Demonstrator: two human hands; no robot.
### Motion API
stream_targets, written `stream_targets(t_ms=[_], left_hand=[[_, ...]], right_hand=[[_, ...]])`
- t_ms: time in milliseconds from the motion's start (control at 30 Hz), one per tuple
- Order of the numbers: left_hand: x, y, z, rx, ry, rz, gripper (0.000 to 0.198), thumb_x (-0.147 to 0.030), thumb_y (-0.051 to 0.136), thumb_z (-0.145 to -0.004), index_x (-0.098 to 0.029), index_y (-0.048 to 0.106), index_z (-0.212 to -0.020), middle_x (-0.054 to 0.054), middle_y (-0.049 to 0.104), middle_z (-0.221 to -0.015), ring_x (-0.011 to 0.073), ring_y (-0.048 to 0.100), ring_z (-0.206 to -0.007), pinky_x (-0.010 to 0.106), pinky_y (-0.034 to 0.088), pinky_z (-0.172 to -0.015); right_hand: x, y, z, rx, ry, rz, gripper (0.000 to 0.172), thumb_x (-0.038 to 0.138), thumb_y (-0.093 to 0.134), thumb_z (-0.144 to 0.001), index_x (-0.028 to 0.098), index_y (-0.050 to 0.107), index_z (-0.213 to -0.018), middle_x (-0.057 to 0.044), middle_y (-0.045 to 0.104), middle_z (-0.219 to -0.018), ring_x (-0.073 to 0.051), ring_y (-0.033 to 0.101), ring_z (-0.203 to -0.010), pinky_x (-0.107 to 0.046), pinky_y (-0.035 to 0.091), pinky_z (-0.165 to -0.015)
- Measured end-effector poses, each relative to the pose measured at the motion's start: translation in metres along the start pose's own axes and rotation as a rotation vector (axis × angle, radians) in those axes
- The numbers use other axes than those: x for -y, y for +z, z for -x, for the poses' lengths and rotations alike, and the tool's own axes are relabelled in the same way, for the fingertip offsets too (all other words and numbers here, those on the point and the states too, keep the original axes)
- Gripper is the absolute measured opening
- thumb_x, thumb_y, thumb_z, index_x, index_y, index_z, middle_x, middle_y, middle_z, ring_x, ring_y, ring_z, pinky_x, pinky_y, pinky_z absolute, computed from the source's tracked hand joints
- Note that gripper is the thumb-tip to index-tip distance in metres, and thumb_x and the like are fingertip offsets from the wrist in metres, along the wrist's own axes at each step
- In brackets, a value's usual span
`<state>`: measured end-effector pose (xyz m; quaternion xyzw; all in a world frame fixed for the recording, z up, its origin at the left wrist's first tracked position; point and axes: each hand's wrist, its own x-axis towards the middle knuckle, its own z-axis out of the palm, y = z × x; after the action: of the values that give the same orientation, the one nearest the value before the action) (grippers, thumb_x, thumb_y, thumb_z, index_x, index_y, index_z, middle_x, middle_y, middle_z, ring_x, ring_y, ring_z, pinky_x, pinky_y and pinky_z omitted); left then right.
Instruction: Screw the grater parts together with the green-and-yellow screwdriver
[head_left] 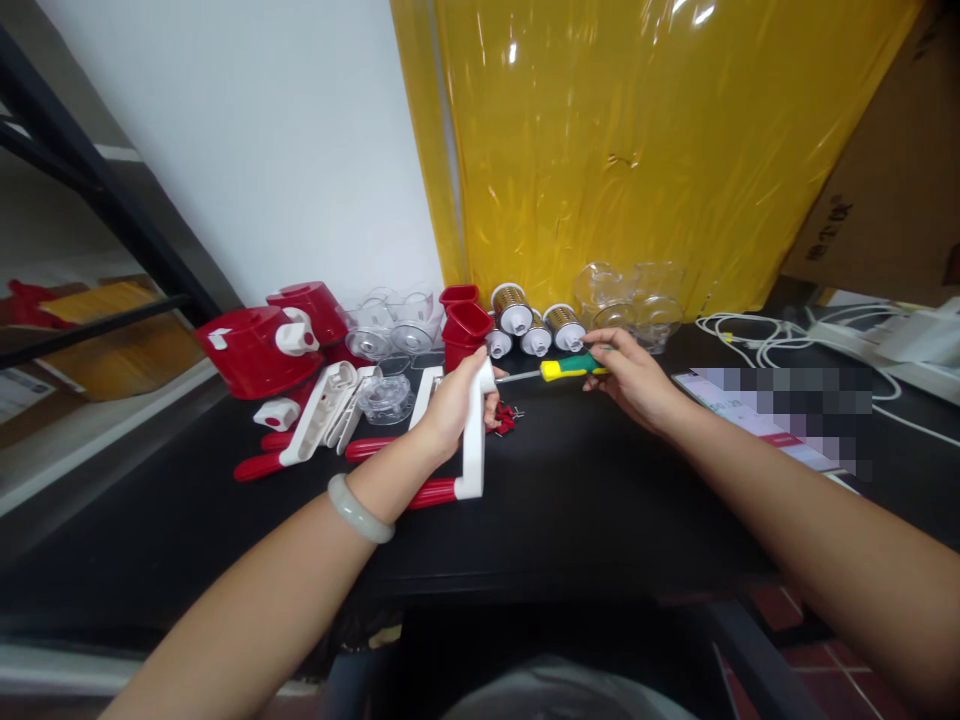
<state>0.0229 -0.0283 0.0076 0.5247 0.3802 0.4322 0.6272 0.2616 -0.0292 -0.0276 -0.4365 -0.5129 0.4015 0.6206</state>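
My left hand (456,400) is closed round the upper end of a white crank handle (472,445) with a red grip (433,493). Between the fingers of my right hand (622,370) is a green and yellow screwdriver (574,366), held level. Its metal shaft points left, and the tip meets the white end of the crank handle; whether it sits in a screw is hidden. Small red parts (505,418) lie on the black table just beyond my left hand. Another red grip (371,449) on a white arm lies beside my left wrist.
Red housings (251,350), white handle parts (319,412) and clear plastic pieces (386,398) stand at the left. Behind my hands are red chutes (465,325) and several metal grater drums (512,308). A phone-like screen (765,420) and white cables (757,335) lie right on the black table (585,510).
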Motion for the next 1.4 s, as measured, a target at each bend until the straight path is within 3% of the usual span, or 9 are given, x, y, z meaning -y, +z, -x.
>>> stream_targets(t_ms=[167, 367, 533, 700, 1000, 1200, 1400], left_hand=[[0.0004, -0.0009, -0.0006, -0.002, -0.02, 0.014, 0.048, -0.064, 0.06, -0.085, -0.016, 0.062, -0.086, -0.004, 0.051, -0.05, 0.01, 0.045, -0.037, 0.022, 0.041, -0.042], [-0.0008, -0.0006, -0.0009, -0.01, -0.006, 0.02, 0.049, -0.064, 0.059, -0.085, -0.016, 0.062, -0.085, -0.004, 0.051, -0.05, 0.0102, 0.045, -0.037, 0.023, 0.043, -0.043], [-0.0002, -0.0001, -0.0021, -0.001, -0.015, 0.014, 0.049, -0.064, 0.059, -0.086, -0.015, 0.063, -0.086, -0.003, 0.051, -0.05, 0.01, 0.044, -0.038, 0.022, 0.043, -0.043], [0.0013, -0.0007, -0.0022, 0.009, -0.018, 0.011, 0.051, -0.066, 0.058, -0.086, -0.015, 0.063, -0.086, -0.004, 0.051, -0.05, 0.0096, 0.044, -0.037, 0.022, 0.042, -0.042], [0.0001, 0.0002, -0.0016, 0.012, -0.021, 0.014, 0.05, -0.065, 0.057, -0.087, -0.016, 0.063, -0.086, -0.003, 0.051, -0.05, 0.0098, 0.045, -0.038, 0.022, 0.042, -0.042], [0.0016, -0.0015, -0.0036, 0.015, 0.016, 0.025, 0.046, -0.059, 0.058, -0.089, -0.014, 0.064, -0.086, 0.001, 0.061, -0.058, 0.0098, 0.049, -0.038, 0.022, 0.042, -0.04], [0.0008, -0.0004, -0.0023, -0.022, 0.0, 0.041, 0.039, -0.052, 0.059, -0.091, -0.014, 0.064, -0.091, 0.007, 0.071, -0.074, 0.0092, 0.051, -0.038, 0.022, 0.042, -0.038]], right_hand=[[-0.0022, -0.0012, -0.0011, -0.019, -0.004, 0.038, 0.028, 0.044, 0.07, -0.076, 0.026, 0.059, -0.095, 0.0, 0.055, -0.089, -0.013, 0.053, -0.068, -0.03, 0.053, -0.059], [-0.0057, -0.0031, -0.0031, 0.016, -0.053, 0.077, 0.036, 0.06, 0.064, -0.083, 0.025, 0.06, -0.088, -0.001, 0.059, -0.09, -0.013, 0.054, -0.062, -0.03, 0.052, -0.056], [-0.005, -0.0047, -0.003, 0.006, -0.021, 0.161, 0.05, 0.074, 0.048, -0.088, 0.026, 0.06, -0.091, 0.003, 0.047, -0.057, -0.014, 0.048, -0.048, -0.032, 0.05, -0.053], [0.0014, -0.0019, 0.0001, -0.049, -0.002, 0.259, 0.043, 0.066, 0.063, -0.082, 0.024, 0.06, -0.086, 0.005, 0.047, -0.061, -0.011, 0.045, -0.047, -0.028, 0.048, -0.048], [-0.002, 0.0003, -0.0013, -0.025, 0.003, 0.032, 0.047, 0.061, 0.078, -0.07, 0.023, 0.057, -0.088, 0.007, 0.05, -0.063, -0.007, 0.041, -0.046, -0.027, 0.048, -0.05], [0.0002, 0.0013, -0.0001, -0.017, 0.039, -0.032, 0.049, 0.057, 0.082, -0.066, 0.023, 0.057, -0.091, 0.005, 0.054, -0.071, -0.008, 0.046, -0.051, -0.028, 0.05, -0.054], [0.0025, 0.0037, 0.0019, -0.03, 0.083, -0.104, 0.041, 0.044, 0.081, -0.067, 0.024, 0.058, -0.095, 0.004, 0.056, -0.078, -0.009, 0.05, -0.058, -0.029, 0.05, -0.058]])
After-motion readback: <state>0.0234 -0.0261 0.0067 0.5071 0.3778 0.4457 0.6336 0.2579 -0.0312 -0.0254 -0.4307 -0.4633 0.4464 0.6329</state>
